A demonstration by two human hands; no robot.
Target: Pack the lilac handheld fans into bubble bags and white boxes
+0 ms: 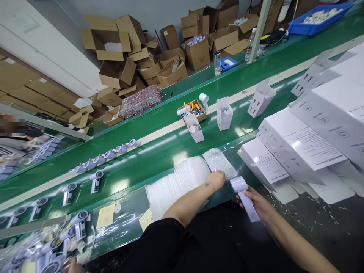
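Two hands: the right hand (257,204) grasps a pale purple handheld fan (249,206) by its handle; the left hand (217,180) is curled over the near edge of a bubble bag (219,161), its fingertips out of sight.
Fan's place: in front of the person's dark clothing, just past the near edge of the green surface (162,149), between the bubble bag and the white boxes (307,140) on the right.
Fan's direction: round head toward the upper left, handle end toward the lower right.
Fan's long axis: slanted, running down along the handle; the short barrel of the head lies across it.
Bag stack: more bubble bags (176,180) overlap in a row left of the left hand.
Surface, left: a line of purple fans (105,155) on a pale strip, spaced fans (96,182) nearer, and a heap of fans (51,246) at the corner.
Co-worker's hand: another person's hand (74,266) beside that heap, mostly cut off; cannot tell whether it grasps anything.
Surface, middle: three open white cartons (224,117) stand near a small tool box (202,117).
Room: brown cardboard boxes (197,53) crowd the wall; a blue tray (295,29) sits at the far right.
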